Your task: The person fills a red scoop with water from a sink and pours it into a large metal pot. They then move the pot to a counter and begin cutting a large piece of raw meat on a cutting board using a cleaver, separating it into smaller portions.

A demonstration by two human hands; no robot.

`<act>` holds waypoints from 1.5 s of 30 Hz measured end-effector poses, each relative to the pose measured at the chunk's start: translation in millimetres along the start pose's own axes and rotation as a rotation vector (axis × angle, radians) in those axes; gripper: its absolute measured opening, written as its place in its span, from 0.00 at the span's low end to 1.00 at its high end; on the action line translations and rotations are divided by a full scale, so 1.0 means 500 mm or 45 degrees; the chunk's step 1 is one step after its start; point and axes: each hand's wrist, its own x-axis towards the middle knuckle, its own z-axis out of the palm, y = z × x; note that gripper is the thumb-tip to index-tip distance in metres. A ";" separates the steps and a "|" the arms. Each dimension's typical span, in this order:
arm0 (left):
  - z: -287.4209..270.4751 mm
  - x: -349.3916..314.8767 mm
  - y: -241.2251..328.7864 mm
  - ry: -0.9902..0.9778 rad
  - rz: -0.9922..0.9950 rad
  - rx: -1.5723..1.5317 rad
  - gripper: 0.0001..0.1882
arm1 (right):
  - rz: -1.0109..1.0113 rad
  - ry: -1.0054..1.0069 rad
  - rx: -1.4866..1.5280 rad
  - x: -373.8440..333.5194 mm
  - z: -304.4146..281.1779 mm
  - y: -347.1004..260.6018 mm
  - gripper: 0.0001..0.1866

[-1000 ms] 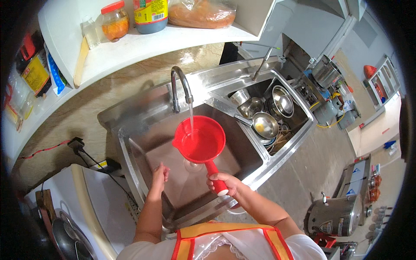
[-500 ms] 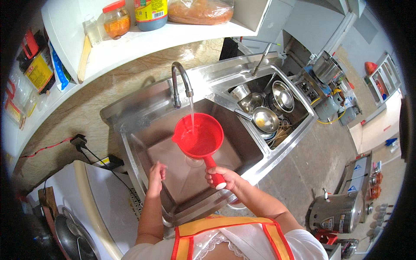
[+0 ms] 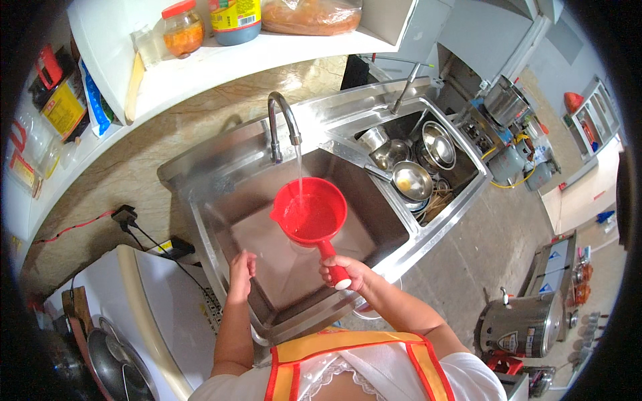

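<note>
My right hand (image 3: 346, 273) is wrapped round the handle of a red plastic ladle (image 3: 319, 230), a wide dipper with a pouring lip on its left side. Its bowl sits under the chrome faucet (image 3: 285, 120), and a stream of water runs down into it. Water shows inside the bowl. The ladle is above the left basin of the steel sink (image 3: 277, 257). Over the near left rim of that basin hovers my left hand (image 3: 241, 273), holding nothing, its fingers loosely bent and a little apart.
The right basin holds metal bowls and pans (image 3: 411, 180). Above the sink, a white shelf (image 3: 267, 53) carries jars and a bagged food. Left of the sink stand a white cabinet (image 3: 170, 294) and a dark pan (image 3: 114, 354). A steel boiler (image 3: 521, 324) stands at right.
The ladle has shifted very slightly right and down in the picture, as the whole view has moved a little. Water keeps running into it, and both hands keep their poses.
</note>
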 end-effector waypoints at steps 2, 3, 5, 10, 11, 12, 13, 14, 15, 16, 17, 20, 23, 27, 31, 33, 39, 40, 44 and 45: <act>0.000 0.001 0.000 -0.001 -0.003 0.000 0.15 | 0.002 -0.007 0.004 0.001 -0.003 0.001 0.09; 0.000 0.001 -0.001 -0.006 0.000 -0.001 0.15 | 0.005 0.011 0.005 0.001 -0.002 0.000 0.09; 0.001 0.001 0.000 -0.013 0.000 -0.004 0.15 | 0.010 0.041 0.000 0.001 -0.002 -0.001 0.09; 0.005 0.005 0.001 -0.009 -0.019 -0.005 0.14 | 0.001 0.051 -0.015 0.004 -0.007 0.001 0.09; 0.005 0.007 0.001 -0.010 -0.019 0.000 0.14 | 0.001 0.051 -0.009 0.004 -0.007 0.002 0.09; 0.003 0.009 0.000 -0.011 -0.019 0.005 0.14 | 0.001 0.051 -0.002 0.004 -0.007 0.002 0.09; 0.003 0.012 -0.001 -0.012 -0.020 0.010 0.14 | 0.001 0.052 0.004 0.004 -0.007 0.002 0.09; 0.002 0.013 -0.001 -0.020 -0.008 0.011 0.14 | 0.007 0.058 0.011 0.005 -0.007 0.003 0.09; 0.001 0.015 -0.002 -0.029 0.002 0.012 0.14 | 0.013 0.064 0.018 0.006 -0.008 0.004 0.09; 0.000 0.017 -0.002 -0.037 0.013 0.013 0.14 | 0.020 0.070 0.026 0.007 -0.009 0.005 0.09; 0.001 0.018 -0.002 -0.033 0.006 0.010 0.14 | 0.016 0.065 0.024 0.006 -0.008 0.005 0.08; 0.003 0.023 -0.002 -0.024 -0.013 0.004 0.13 | 0.010 0.050 0.022 0.004 -0.006 0.004 0.08; 0.004 0.028 -0.006 -0.018 -0.025 0.000 0.13 | 0.014 0.043 0.023 0.004 -0.007 0.004 0.08; 0.005 0.031 -0.006 -0.007 -0.054 -0.017 0.13 | 0.023 0.068 0.022 0.008 -0.018 0.006 0.09; 0.006 0.042 0.002 -0.003 -0.050 -0.016 0.11 | 0.029 0.088 0.028 0.008 -0.016 0.006 0.10; 0.006 0.055 0.015 -0.023 -0.036 0.002 0.09 | 0.032 0.109 0.034 0.007 -0.015 0.006 0.10; 0.031 0.096 0.064 -0.064 -0.002 -0.009 0.08 | 0.023 0.072 0.036 0.011 -0.022 0.008 0.11; 0.033 0.106 0.067 -0.080 0.021 -0.011 0.08 | 0.021 0.072 0.033 0.011 -0.021 0.008 0.10; 0.065 0.143 0.099 -0.092 -0.003 0.047 0.09 | 0.037 0.092 0.029 0.011 -0.028 0.011 0.10; 0.071 0.155 0.106 -0.114 0.005 0.036 0.10 | 0.044 0.108 0.035 0.011 -0.026 0.011 0.10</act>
